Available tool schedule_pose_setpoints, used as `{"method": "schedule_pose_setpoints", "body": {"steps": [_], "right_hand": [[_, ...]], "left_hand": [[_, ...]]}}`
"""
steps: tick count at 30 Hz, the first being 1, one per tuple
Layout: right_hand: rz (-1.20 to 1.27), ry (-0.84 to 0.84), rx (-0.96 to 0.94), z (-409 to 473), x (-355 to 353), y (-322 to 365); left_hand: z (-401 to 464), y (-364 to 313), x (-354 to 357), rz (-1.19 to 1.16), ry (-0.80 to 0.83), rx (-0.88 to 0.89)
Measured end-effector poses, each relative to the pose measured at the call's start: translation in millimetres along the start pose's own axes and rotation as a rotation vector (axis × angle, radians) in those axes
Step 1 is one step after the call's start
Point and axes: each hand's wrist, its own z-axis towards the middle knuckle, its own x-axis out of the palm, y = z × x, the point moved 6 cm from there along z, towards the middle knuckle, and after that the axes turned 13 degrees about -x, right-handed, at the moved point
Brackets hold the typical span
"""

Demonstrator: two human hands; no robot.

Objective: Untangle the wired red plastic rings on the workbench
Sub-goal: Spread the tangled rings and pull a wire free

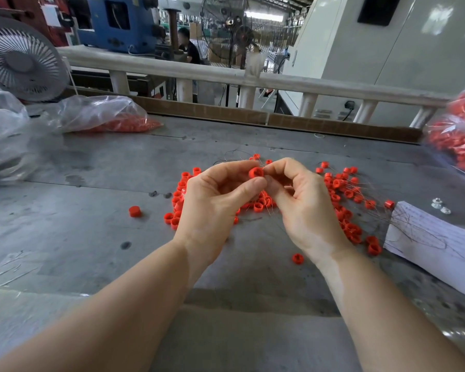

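Left hand point(215, 200) pinched red ring point(256, 173); right hand point(304, 202) pinched at its wire, touching. Best eased slowly, pile point(344, 200) left undisturbed on workbench point(91, 210).

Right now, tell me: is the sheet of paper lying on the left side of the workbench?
No. The sheet of paper lies at the workbench's right edge, beside the right hand.

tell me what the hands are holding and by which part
Left hand pinches one red ring by its outer wall, thumb and fingers. Right hand pinches something at the ring's side, apparently its wire.

Glossy plastic rings point(256, 173), matt grey workbench point(91, 237)
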Motion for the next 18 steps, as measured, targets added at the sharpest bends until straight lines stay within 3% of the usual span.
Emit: {"method": "schedule_pose_setpoints", "body": {"steps": [4,11,18], "right_hand": [[-0.015,-0.001,0.0,0,2,1],[0.013,-0.106,0.012,0,-10,-4],[0.191,0.047,0.078,-1,1,-8]], "left_hand": [[1,2,-1,-0.018,-0.024,-0.033],[1,-4,-1,0.174,-0.072,0.06],[-5,-13,5,0.457,-0.1,0.233]]}}
